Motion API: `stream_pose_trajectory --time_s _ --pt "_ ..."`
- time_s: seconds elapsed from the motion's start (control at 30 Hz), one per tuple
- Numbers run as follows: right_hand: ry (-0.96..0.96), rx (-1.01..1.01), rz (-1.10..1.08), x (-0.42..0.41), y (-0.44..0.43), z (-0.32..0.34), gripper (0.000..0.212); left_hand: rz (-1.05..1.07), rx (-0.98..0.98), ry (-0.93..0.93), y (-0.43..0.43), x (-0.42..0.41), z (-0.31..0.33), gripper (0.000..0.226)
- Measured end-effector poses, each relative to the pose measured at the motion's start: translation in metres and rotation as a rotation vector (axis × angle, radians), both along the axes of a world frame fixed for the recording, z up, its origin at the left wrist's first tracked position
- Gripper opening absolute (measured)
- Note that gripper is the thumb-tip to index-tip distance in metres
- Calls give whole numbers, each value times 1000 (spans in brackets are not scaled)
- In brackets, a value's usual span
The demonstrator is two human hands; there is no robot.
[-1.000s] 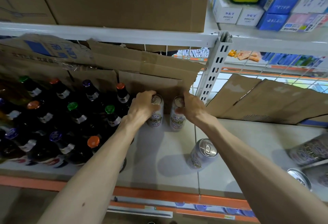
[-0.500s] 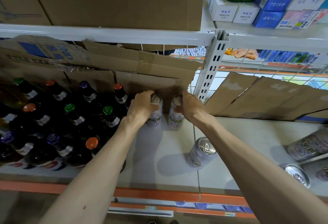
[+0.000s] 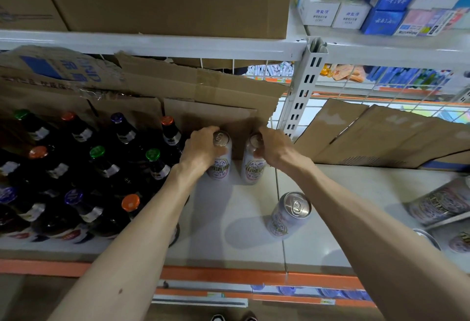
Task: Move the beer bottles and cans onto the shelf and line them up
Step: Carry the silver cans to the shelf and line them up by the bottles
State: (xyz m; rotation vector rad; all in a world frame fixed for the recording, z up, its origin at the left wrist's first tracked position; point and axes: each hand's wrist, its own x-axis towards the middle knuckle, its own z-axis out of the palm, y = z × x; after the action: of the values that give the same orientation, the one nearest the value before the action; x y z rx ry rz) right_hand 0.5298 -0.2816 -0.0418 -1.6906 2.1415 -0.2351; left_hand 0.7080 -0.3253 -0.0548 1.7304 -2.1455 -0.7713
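Beer cans first: the left beer can [image 3: 219, 165] and the right beer can [image 3: 251, 170] stood just where they had half a second before. They were at the back of the shelf [image 3: 229, 219], close against the cardboard sheet [image 3: 211, 114], side by side with a narrow gap between them. Barely anything had shifted. The left hand [image 3: 201, 147] still curled round the top of the left beer can, and the right hand [image 3: 276, 150] still curled round the top of the right beer can. Both cans were upright, long axis vertical, pull-tab lids facing up. Their bodies were silver-white, each with an ornate oval label. A third can [image 3: 288, 215] stood apart nearer the front edge, lid up too. Beer bottles [image 3: 76, 175] with coloured caps crowded the shelf just left of the left hand.
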Motion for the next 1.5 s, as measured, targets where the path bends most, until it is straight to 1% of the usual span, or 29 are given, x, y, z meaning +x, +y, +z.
stream_pose_trajectory --time_s 0.1,0.2,0.37,0.53,0.73,0.8,0.87,0.93,0.97,1.0,1.07,1.1,1.13,1.2,1.23,1.3,1.37,1.43,1.5 --pt "37 -52 -62 3 2 -4 36 4 -16 -4 1 0 0 65" --pt "87 -84 -66 10 1 -8 33 0 -26 4 2 0 0 64" --pt "43 -34 -19 11 -4 -3 41 3 -13 14 0 0 -1 63" --pt "57 -6 -14 8 -2 -1 39 0 -14 21 1 1 -3 64" --pt "31 29 -13 2 -6 -6 36 11 -14 29 2 0 -6 67" --pt "13 31 -7 0 -6 -6 36 15 -21 40 2 -1 -6 67" --pt "-23 27 -12 -1 -4 -6 43 13 -28 52 4 -1 -7 66" --pt "-114 -13 -20 -2 4 1 58 14 -27 58 6 0 -6 65" --pt "-162 -66 -21 -3 11 7 63 11 -23 53 6 -1 -6 66" --pt "-184 -139 -15 -6 21 15 64 7 -14 32 7 -1 -3 66" --pt "-165 -288 -23 -19 46 31 59 -9 -34 -33 10 -7 5 74" --pt "-152 -343 -56 -29 60 37 55 -26 -75 -62 14 -12 11 77" --pt "-140 -381 -109 -41 75 41 51 -54 -131 -76 21 -19 19 76" --pt "-95 -405 -226 -69 106 44 47 -127 -229 -49 40 -37 36 61" --pt "-66 -386 -284 -84 122 44 46 -168 -248 -22 50 -48 43 52" --pt "-39 -319 -387 -107 150 43 49 -273 -215 -15 65 -71 53 41" --pt "-46 -269 -464 -120 173 43 51 -388 -136 -59 76 -91 60 37" --pt "-50 -251 -521 -128 190 44 47 -473 -68 -113 86 -108 64 33" --pt "-28 -249 -542 -133 204 42 44 -541 -53 -142 99 -119 64 30"
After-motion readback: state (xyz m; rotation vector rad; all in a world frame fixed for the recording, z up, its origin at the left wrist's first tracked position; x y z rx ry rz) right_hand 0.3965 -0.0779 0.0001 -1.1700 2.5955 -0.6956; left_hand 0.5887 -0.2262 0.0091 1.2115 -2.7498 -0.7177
